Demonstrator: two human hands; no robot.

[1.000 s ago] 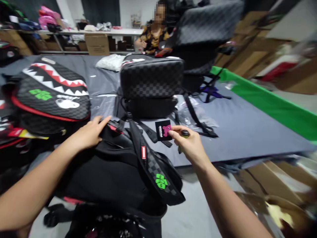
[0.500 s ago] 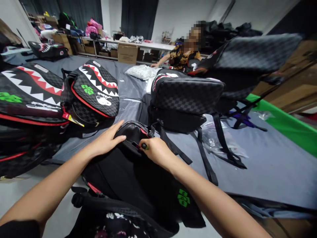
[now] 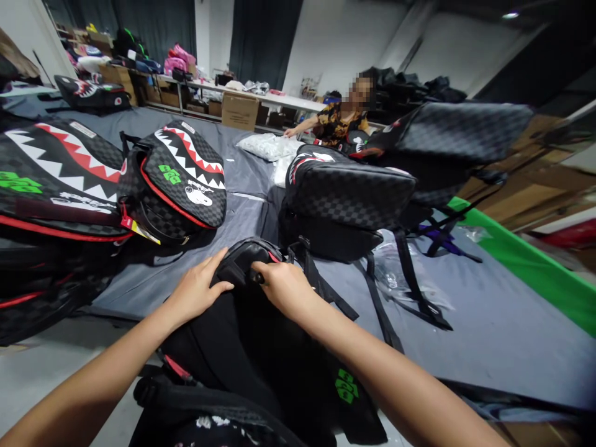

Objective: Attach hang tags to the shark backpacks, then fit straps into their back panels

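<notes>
An opened black backpack [image 3: 261, 347] with a green print lies at the near edge of the table. On the left side of its rim rests my left hand [image 3: 198, 285], thumb apart from the fingers. My right hand [image 3: 284, 285] is closed round a small dark tool [image 3: 257, 277], whose end shows at the fist, over the bag's opening. Between the hands, a shiny black pocket or lining [image 3: 235, 266] shows at the bag's top. What the tool's far end touches is hidden.
Checkered shark-mouth backpacks stand at the left [image 3: 181, 177] and right [image 3: 344, 192] on the grey table [image 3: 503, 304]. Black straps and a clear plastic bag [image 3: 395, 273] lie at the right. Behind the table a person [image 3: 342, 121] reaches towards white packages [image 3: 265, 146].
The camera view has tilted slightly. My right hand, with the tool, has shifted a little left over the bag's opening. My left hand stays on the rim.
</notes>
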